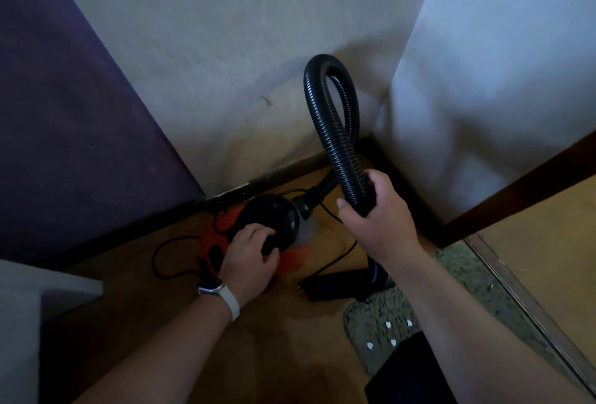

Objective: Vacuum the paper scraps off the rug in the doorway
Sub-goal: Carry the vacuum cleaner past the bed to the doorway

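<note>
Right hand [375, 220] is wrapped around the black ribbed hose [335, 145], fingers curled tight on it and thumb sticking out to the left, so it's a full closed grip. Above the fist the hose loops up in a tall arch against the wall and comes back down to the vacuum. Left hand [250, 253] is resting flat on the vacuum [258, 229], a small red canister with a round black top, fingers spread loosely over the dark housing, not really clamped on anything. There's a white watch band [225, 299] on that wrist.

The vacuum sits in the corner on a brownish wood floor [280, 339], right up against the dark baseboard of a pale, stained wall [232, 65]. A thin black cord [167, 258] snakes around on the floor to its left. The black floor nozzle [338, 286] lies on the floor just below the right forearm, touching the top edge of the rug.

The rug [371, 332] is a speckled grey-green shaggy one at lower right beside a door threshold, with a handful of small white paper scraps [388, 325] sitting on it.

The whole shot is dim and a bit soft. The right forearm covers part of the rug and the lower hose, and something dark at the bottom edge hides more of the rug.
</note>
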`<action>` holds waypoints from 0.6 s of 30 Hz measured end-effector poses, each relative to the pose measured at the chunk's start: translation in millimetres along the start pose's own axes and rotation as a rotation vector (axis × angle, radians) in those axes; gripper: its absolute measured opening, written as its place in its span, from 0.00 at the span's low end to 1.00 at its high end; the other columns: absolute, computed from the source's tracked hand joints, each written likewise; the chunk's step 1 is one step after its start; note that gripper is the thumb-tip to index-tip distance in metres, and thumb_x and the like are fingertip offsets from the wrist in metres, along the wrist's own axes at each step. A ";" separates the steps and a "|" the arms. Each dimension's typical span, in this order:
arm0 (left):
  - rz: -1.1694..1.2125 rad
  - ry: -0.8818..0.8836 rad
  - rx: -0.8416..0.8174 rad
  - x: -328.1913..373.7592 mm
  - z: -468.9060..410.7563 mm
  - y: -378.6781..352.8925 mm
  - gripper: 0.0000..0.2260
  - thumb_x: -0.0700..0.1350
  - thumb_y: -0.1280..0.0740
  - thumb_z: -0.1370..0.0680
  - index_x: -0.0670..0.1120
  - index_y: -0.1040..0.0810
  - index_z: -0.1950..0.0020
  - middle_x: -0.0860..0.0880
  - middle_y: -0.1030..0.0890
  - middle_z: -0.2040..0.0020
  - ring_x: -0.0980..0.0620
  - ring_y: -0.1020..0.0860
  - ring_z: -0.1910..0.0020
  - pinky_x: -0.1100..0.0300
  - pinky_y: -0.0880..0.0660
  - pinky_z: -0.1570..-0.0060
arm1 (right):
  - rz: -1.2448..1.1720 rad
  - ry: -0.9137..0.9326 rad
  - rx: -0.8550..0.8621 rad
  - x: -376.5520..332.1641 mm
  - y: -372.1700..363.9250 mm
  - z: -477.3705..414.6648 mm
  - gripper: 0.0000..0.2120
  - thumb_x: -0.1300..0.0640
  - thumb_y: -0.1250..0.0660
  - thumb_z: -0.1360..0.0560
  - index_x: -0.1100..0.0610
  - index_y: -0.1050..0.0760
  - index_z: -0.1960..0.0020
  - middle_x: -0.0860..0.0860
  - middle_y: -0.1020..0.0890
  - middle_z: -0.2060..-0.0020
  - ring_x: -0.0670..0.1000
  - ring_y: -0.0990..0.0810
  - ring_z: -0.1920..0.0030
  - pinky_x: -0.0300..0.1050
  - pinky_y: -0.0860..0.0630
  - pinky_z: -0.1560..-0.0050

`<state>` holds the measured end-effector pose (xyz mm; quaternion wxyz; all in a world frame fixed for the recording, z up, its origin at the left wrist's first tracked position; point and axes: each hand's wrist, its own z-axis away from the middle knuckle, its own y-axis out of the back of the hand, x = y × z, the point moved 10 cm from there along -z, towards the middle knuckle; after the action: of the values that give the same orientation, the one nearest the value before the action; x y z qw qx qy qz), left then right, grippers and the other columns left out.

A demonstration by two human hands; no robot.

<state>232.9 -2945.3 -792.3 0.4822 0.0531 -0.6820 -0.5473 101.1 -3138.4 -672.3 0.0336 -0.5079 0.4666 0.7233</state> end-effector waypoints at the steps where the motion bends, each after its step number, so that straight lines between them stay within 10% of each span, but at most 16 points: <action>1: 0.016 0.020 -0.049 -4.9 6.9 -8.7 0.14 0.46 0.32 0.22 0.47 0.23 0.37 0.52 0.25 0.41 0.54 0.27 0.40 0.59 0.28 0.40 | -0.003 -0.003 0.000 -1.4 -1.0 2.2 0.23 0.49 0.29 0.26 0.47 0.33 0.35 0.39 0.24 0.57 0.39 0.23 0.57 0.37 0.28 0.62; 13: 0.102 0.178 -0.430 -53.9 16.7 -186.1 0.07 0.50 0.39 0.19 0.47 0.25 0.50 0.48 0.23 0.48 0.47 0.24 0.48 0.56 0.29 0.49 | -0.128 0.088 -0.024 -6.8 -25.8 20.8 0.24 0.45 0.28 0.29 0.40 0.35 0.37 0.30 0.23 0.51 0.34 0.24 0.49 0.24 0.30 0.54; 18: 0.146 0.276 -0.417 -70.8 4.7 -218.0 0.09 0.49 0.40 0.20 0.46 0.29 0.57 0.46 0.24 0.55 0.43 0.24 0.51 0.52 0.28 0.52 | -0.253 0.047 -0.019 15.5 -18.5 12.6 0.17 0.40 0.37 0.30 0.47 0.24 0.45 0.49 0.18 0.54 0.43 0.20 0.54 0.34 0.26 0.54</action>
<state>167.8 -2985.7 -1008.4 0.6096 -0.0227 -0.4841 -0.6273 94.4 -3125.6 -695.4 0.1087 -0.5798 0.3925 0.7057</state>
